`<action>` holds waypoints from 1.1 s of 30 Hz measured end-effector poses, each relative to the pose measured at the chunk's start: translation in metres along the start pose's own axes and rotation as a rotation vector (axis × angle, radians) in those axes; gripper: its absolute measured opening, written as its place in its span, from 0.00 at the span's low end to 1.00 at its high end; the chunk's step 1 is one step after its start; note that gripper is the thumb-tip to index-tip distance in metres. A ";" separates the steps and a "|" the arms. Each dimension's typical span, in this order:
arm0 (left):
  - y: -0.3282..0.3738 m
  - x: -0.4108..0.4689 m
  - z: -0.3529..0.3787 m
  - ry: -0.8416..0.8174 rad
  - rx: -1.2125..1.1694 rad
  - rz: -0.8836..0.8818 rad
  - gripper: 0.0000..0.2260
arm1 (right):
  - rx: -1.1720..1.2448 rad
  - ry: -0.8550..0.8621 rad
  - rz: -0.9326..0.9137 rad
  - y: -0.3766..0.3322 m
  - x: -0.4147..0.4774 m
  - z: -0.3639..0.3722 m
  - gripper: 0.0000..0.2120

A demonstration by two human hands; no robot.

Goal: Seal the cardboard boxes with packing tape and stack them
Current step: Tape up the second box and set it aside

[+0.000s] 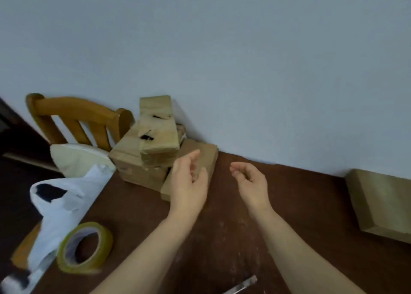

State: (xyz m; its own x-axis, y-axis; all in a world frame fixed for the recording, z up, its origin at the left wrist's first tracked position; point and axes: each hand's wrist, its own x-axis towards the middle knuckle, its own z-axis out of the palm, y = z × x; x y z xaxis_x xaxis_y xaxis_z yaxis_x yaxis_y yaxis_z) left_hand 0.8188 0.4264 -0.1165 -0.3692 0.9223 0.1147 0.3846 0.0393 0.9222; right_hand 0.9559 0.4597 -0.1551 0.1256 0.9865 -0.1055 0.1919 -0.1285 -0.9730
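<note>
A stack of taped cardboard boxes (155, 135) stands against the wall at the back of the brown table (222, 238). A flat box (206, 153) lies at its right foot. Another cardboard box (382, 204) sits alone at the far right by the wall. A roll of yellowish packing tape (85, 247) lies flat near the table's left edge. My left hand (189, 182) hovers in front of the flat box, fingers loosely curled, holding nothing. My right hand (251, 180) hangs beside it over the table, also loosely curled and empty.
A wooden chair (77, 120) with a cream cushion (77, 160) stands left of the table. A white plastic bag (64, 207) drapes over the table's left edge. A slim metallic tool (242, 284) lies at the front edge.
</note>
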 end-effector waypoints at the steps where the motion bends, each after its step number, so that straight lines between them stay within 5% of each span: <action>1: -0.002 0.005 -0.024 0.059 -0.005 0.052 0.18 | 0.007 -0.018 0.011 -0.010 -0.002 0.021 0.13; 6: -0.023 0.039 -0.099 0.229 -0.106 -0.057 0.20 | 0.034 -0.093 0.166 -0.047 0.001 0.092 0.07; 11: -0.043 0.065 -0.110 -0.006 -0.229 -0.341 0.32 | 0.255 -0.231 0.396 -0.068 0.009 0.128 0.27; 16: -0.041 0.064 -0.107 -0.192 -0.338 -0.270 0.23 | 0.370 -0.132 0.390 -0.064 0.011 0.137 0.09; 21: -0.042 0.014 -0.096 -0.158 -0.222 -0.171 0.17 | 0.569 -0.088 0.389 -0.041 -0.025 0.099 0.08; 26: -0.037 -0.053 -0.075 -0.274 -0.316 -0.277 0.26 | 0.755 -0.159 0.452 0.000 -0.079 0.032 0.20; 29: -0.054 -0.084 -0.069 -0.349 -0.243 -0.355 0.27 | 0.703 -0.139 0.494 0.027 -0.107 -0.002 0.22; 33: -0.084 -0.095 -0.086 -0.149 -0.191 -0.506 0.20 | 0.481 -0.125 0.588 0.053 -0.124 -0.033 0.16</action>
State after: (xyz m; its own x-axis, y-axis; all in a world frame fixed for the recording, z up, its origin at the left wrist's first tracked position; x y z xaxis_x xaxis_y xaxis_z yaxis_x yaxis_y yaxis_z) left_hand 0.7488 0.3025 -0.1726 -0.3392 0.8515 -0.3998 0.0255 0.4331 0.9010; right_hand 0.9822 0.3272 -0.1870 -0.0406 0.7777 -0.6273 -0.3202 -0.6048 -0.7291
